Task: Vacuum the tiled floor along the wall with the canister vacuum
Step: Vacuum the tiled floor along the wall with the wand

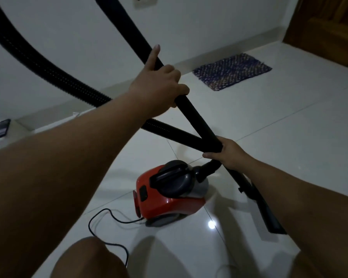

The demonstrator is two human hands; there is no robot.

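A red and black canister vacuum (169, 195) sits on the white tiled floor (269, 149) below my hands. Its ribbed black hose (48, 69) loops up to the left and out of the top of the view. A rigid black wand (197, 119) runs diagonally from the top centre down to the right. My left hand (159, 85) grips the wand's upper part, forefinger stretched along it. My right hand (227, 153) grips the wand lower down. Below it the flat black nozzle (267, 213) ends near the floor at the right.
The white wall (88, 37) with its skirting runs across the back. A blue woven mat (232, 70) lies by the wall. A wooden door (329, 27) stands at the top right. A dark phone (1, 128) rests at the far left. The black power cord (107, 231) curls near my knee.
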